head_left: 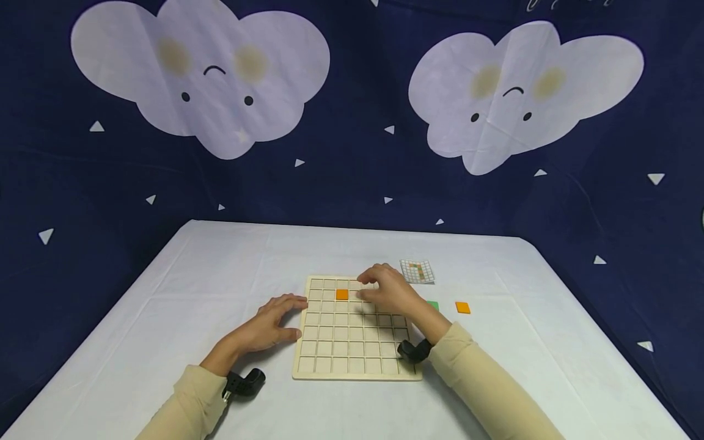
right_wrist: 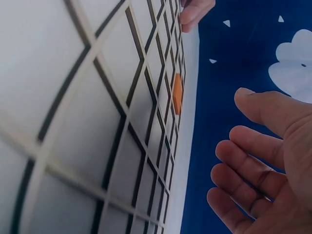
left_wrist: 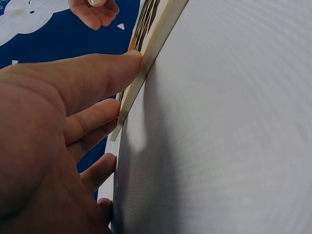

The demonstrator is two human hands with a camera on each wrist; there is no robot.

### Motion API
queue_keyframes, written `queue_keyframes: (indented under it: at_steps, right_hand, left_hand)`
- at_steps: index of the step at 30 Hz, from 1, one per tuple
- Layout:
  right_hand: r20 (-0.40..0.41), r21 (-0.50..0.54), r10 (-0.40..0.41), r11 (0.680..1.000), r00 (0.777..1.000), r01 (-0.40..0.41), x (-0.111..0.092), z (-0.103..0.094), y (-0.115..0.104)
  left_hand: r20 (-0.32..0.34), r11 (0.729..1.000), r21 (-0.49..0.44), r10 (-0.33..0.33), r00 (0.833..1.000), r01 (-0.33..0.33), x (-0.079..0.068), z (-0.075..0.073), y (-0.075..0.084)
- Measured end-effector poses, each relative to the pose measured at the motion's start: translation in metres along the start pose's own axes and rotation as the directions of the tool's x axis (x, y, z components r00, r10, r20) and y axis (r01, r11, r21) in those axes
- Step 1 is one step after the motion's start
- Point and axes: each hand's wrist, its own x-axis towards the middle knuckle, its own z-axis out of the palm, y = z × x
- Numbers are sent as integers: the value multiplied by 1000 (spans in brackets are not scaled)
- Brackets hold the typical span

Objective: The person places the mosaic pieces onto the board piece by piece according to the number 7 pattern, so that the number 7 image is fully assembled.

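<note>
A pale wooden grid board lies flat on the white table, with one orange square tile set in a cell of its second row from the far side. At the board's left edge rests my left hand; in the left wrist view its thumb touches the rim, fingers fairly straight. My right hand hovers above the far right part of the board, to the right of the orange tile. Its loosely bent fingers hold nothing in the right wrist view.
A small printed grid card lies beyond the board's far right corner. A second orange tile sits right of the board. Nearby, a green tile is partly hidden by my right wrist. A dark blue cloth with clouds hangs behind the table.
</note>
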Motion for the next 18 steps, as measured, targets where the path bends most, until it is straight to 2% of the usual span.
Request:
queue_keyframes:
  at_steps: [8, 18]
  right_hand:
    - [-44, -6, -13, 1000, 999, 13, -15, -13, 11]
    - [-92, 3, 34, 999, 995, -34, -34, -23, 21]
  left_hand:
    - [0, 1000, 1, 11, 1000, -11, -1, 0, -1]
    - [7, 1000, -2, 8, 1000, -8, -1, -1, 0]
